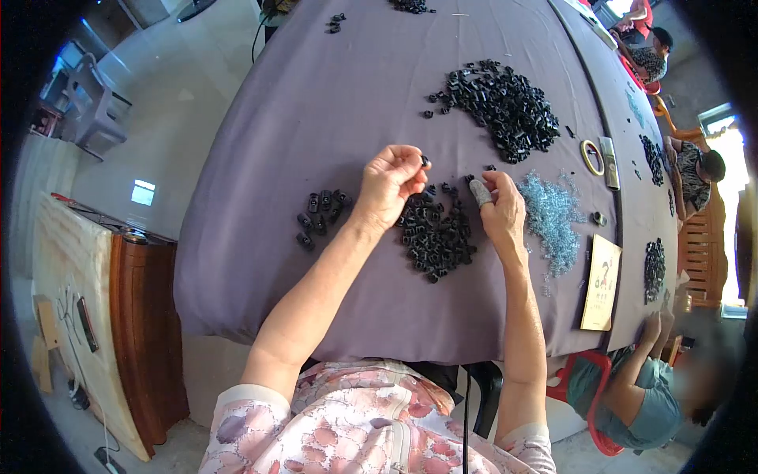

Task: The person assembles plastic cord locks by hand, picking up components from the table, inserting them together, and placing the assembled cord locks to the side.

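Observation:
My left hand (pixel 393 180) is closed in a pinch over the table, holding a small black plastic part (pixel 425 162) at its fingertips. To its right, my right hand (pixel 503 209), with a grey wrapping on the thumb, has its fingers drawn together on another small black part (pixel 469 179). Between and below the hands lies a loose heap of small black parts (pixel 437 241). Left of my left forearm is a group of larger-looking black pieces (pixel 314 202). Beside my right hand spreads a pile of tiny clear bluish pieces (pixel 555 213).
A bigger black heap (pixel 505 107) lies farther up the purple-grey tablecloth (pixel 260 237). On the right are a tape roll (pixel 592 157), a remote-like device (pixel 609 162) and a booklet (pixel 602 283). Several people sit along the right side, one close by in a teal top (pixel 643 395).

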A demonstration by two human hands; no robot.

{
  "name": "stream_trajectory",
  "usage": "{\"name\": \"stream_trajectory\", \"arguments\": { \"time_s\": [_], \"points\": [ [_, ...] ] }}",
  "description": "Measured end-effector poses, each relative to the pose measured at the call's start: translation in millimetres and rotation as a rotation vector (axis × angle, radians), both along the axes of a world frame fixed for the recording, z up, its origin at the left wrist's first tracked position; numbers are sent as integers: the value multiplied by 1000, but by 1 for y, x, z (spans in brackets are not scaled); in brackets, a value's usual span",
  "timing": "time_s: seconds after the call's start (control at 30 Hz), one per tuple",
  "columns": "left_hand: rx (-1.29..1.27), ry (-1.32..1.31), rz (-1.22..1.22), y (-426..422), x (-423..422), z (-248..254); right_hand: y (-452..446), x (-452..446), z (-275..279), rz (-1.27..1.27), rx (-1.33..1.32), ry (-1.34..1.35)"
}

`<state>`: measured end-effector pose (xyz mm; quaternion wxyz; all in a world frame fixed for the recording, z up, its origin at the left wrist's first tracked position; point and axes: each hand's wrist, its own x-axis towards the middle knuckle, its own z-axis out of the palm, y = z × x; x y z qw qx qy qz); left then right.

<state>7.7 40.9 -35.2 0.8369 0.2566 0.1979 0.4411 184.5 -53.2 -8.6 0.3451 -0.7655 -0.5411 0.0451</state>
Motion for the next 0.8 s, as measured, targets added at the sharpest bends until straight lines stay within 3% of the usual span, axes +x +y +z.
{"name": "stream_trajectory", "arguments": {
  "time_s": [0.2, 0.3, 0.4, 0.53, 0.67, 0.8],
  "points": [
    [-8, -41, -73, -9, 7, 0, -1, -5, 0, 45, -36, -4],
    [11, -32, -96, -11, 8, 2, -3, -7, -6, 30, 41, -133],
    [42, -3, -110, -14, 8, 6, -7, -1, -16, 15, 121, 22],
    [82, 60, -140, -19, 8, 19, -10, 1, -11, -35, 253, 507],
    [121, 130, -180, -25, 8, 26, -20, -10, 7, 119, 284, 796],
    [155, 161, -213, -30, 10, 27, -22, -20, 11, 218, 271, 818]
  ]
}}
